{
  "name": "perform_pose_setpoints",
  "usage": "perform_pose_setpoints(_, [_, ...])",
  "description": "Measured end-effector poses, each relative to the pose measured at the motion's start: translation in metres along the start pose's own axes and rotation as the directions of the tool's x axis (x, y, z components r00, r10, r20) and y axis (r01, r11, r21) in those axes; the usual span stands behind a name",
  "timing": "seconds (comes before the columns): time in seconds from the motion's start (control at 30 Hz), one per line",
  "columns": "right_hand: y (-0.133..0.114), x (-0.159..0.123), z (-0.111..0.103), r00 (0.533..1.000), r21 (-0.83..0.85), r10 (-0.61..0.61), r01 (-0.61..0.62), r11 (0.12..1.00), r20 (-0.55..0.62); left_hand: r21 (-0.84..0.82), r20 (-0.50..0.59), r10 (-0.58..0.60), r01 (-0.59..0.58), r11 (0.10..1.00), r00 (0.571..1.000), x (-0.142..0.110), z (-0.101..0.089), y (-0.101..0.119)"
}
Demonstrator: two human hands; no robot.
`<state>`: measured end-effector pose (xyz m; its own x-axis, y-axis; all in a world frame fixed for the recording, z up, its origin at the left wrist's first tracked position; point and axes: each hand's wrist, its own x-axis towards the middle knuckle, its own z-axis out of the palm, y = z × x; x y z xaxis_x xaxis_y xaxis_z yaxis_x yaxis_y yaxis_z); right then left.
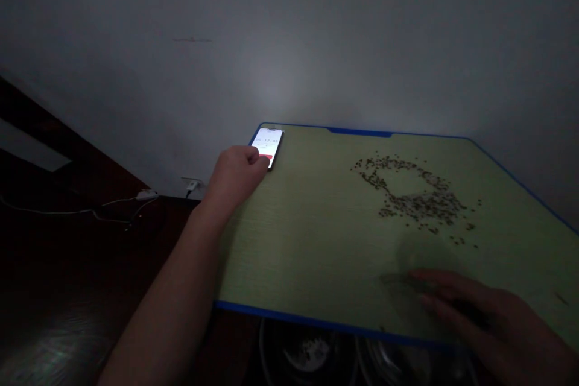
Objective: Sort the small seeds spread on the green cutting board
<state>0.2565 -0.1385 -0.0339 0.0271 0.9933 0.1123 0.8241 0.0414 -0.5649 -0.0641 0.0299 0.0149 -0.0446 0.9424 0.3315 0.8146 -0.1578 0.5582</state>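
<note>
A lit phone [270, 137] lies at the far left corner of the yellow-green board [307, 223], showing timer digits and a red button. My left hand [239, 172] is curled with its fingers folded, the thumb over the lower part of the screen. Low on the right, my right hand [479, 313] pinches a thin greyish thing [393, 278] whose kind is too dim and blurred to tell. Beyond it, many small dark and pale bits [425, 206], like seeds, lie scattered in a rough ring.
Blue trim [289, 315] edges the board, which stands against a grey wall [316, 42]. Below its front edge are round bowls, one [266, 356] with pale bits inside. White cables [67, 211] and a plugged-in charger [192, 184] are at the left.
</note>
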Motion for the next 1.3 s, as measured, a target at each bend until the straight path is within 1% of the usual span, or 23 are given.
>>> perform_pose_setpoints(0.1, [-0.004,-0.008,0.008,0.994,0.065,-0.010,0.002,0.998,0.110,0.007,0.000,-0.007,0.007,1.000,1.000,0.000,-0.001,0.001])
perform_pose_setpoints(0.2, [-0.020,-0.009,0.020,0.989,0.068,-0.011,0.001,0.998,0.145,0.017,0.008,-0.010,0.010,1.000,1.000,0.001,-0.002,0.001])
perform_pose_setpoints(0.3, [-0.039,-0.008,0.031,0.966,0.108,-0.076,0.050,0.993,0.245,0.032,0.017,-0.015,0.014,0.999,1.000,0.003,-0.002,-0.001])
perform_pose_setpoints(0.37, [-0.048,-0.006,0.034,0.950,0.140,-0.125,0.087,0.986,0.288,0.043,0.026,-0.014,0.013,0.999,1.000,0.004,-0.002,-0.002])
perform_pose_setpoints(0.43, [-0.052,-0.002,0.032,0.951,0.153,-0.122,0.080,0.985,0.286,0.056,0.030,-0.012,0.011,0.998,0.999,0.005,-0.002,-0.003])
perform_pose_setpoints(0.47, [-0.053,0.001,0.029,0.959,0.155,-0.098,0.057,0.986,0.267,0.060,0.031,-0.011,0.009,0.998,0.999,0.005,-0.002,-0.004])
perform_pose_setpoints(0.53, [-0.054,0.007,0.022,0.979,0.150,-0.029,-0.001,0.989,0.200,0.071,0.033,-0.009,0.006,0.997,0.999,0.005,-0.003,-0.004])
perform_pose_setpoints(0.6, [-0.055,0.014,0.015,0.990,0.146,0.001,-0.022,0.989,0.138,0.085,0.048,-0.006,0.002,0.996,0.999,0.005,-0.005,-0.003])
perform_pose_setpoints(0.7, [-0.059,0.022,0.012,0.992,0.136,-0.026,0.009,0.991,0.121,0.108,0.065,-0.004,-0.003,0.994,0.998,0.004,-0.007,-0.002])
perform_pose_setpoints(0.8, [-0.060,0.029,0.015,0.993,0.111,-0.027,0.014,0.994,0.111,0.127,0.075,-0.014,0.004,0.992,0.997,0.004,-0.008,-0.001])
perform_pose_setpoints(0.87, [-0.060,0.034,0.018,0.989,0.090,-0.061,0.048,0.995,0.138,0.132,0.087,-0.020,0.009,0.991,0.996,0.004,-0.007,-0.001])
perform_pose_setpoints(0.97, [-0.065,0.042,0.025,0.962,0.081,-0.171,0.157,0.984,0.211,0.129,0.093,-0.024,0.011,0.992,0.995,0.005,-0.006,-0.002])
perform_pose_setpoints(1.07, [-0.077,0.047,0.033,0.929,0.101,-0.274,0.257,0.961,0.247,0.151,0.103,-0.027,0.011,0.988,0.994,0.008,-0.005,-0.006])
perform_pose_setpoints(1.2, [-0.093,0.048,0.042,0.858,0.146,-0.402,0.375,0.916,0.319,0.197,0.121,-0.053,0.028,0.980,0.991,0.013,-0.004,-0.011])
perform_pose_setpoints(1.3, [-0.096,0.046,0.046,0.805,0.157,-0.475,0.450,0.879,0.356,0.227,0.134,-0.058,0.027,0.973,0.989,0.013,-0.005,-0.012])
